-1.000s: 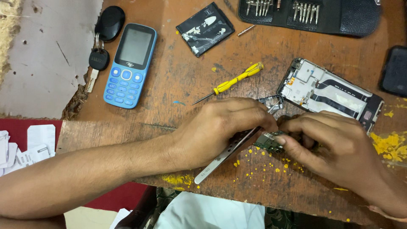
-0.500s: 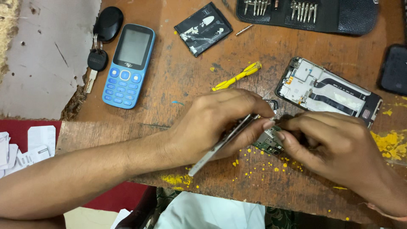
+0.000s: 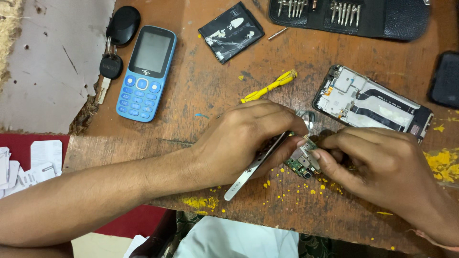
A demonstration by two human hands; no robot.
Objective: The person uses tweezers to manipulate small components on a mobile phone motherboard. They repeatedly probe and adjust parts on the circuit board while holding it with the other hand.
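**Small circuit board worked with tweezers at the table's near edge**

A small green circuit board (image 3: 302,162) is held just above the worn brown wooden table (image 3: 201,95), close to its near edge and between the two hands. The board is pinched by the thumb and fingertips of the right hand (image 3: 382,165), which are pressed together on its right side. A pair of slim silver metal tweezers (image 3: 256,165) is gripped in the left hand (image 3: 248,138), whose fingers are curled tightly around the upper part of the tool; the tips are pointed at the top edge of the board, while the blunt end juts out below the palm toward the table edge. Whether the tweezer tips are closed on anything cannot be told.

Just behind the left hand a yellow-handled screwdriver (image 3: 267,87) is laid flat. To the right of it an opened black smartphone frame with a white inner plate (image 3: 370,102) is seen, near the right hand. Farther back a flat black battery (image 3: 232,32) and a black case of screwdriver bits (image 3: 354,14) are placed. On the left a blue keypad phone (image 3: 146,71) is laid beside a black car key with fob (image 3: 117,45). Yellow flecks are scattered over the wood around the hands.
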